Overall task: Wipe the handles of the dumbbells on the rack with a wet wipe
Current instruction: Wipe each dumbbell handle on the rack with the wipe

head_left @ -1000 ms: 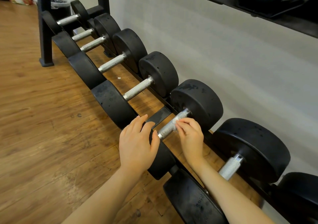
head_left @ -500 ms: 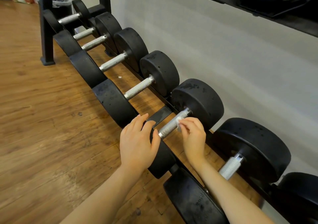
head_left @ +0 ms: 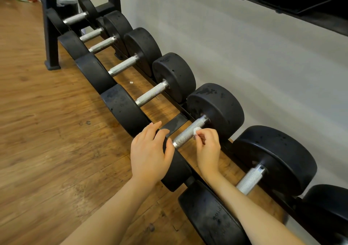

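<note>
1. Pinching a small white wet wipe (head_left: 196, 131) between curled fingertips, the right hand (head_left: 208, 150) holds it against the knurled silver steel handle (head_left: 189, 131) of one black round-headed dumbbell (head_left: 216, 109).
2. The left hand (head_left: 150, 154), fingers relaxed and spread, rests flat on that dumbbell's near head.
3. That dumbbell sits mid-row on the low black metal rack (head_left: 175, 123), beside the grey wall (head_left: 263, 66).

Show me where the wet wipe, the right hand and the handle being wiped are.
wet wipe (head_left: 195, 131), head view, its white corner.
right hand (head_left: 208, 148), head view, its back.
handle (head_left: 185, 134), head view, its bare middle.
</note>
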